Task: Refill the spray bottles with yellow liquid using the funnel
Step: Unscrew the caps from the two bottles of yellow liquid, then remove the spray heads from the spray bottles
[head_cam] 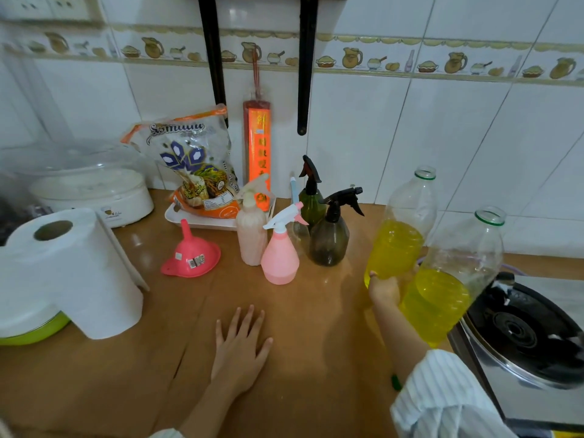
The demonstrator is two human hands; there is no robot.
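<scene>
Probably heavy and slippery, the far bottle [398,235] sloshes; right hand [384,287] seemingly grips its base. Left hand [241,346] lies flat on surface [300,358].

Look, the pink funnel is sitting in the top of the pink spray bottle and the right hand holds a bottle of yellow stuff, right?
Not quite. The head view shows the pink funnel lying wide end down on the wooden counter, left of the pink spray bottle, not in it. The right hand does hold a bottle of yellow liquid.
</scene>
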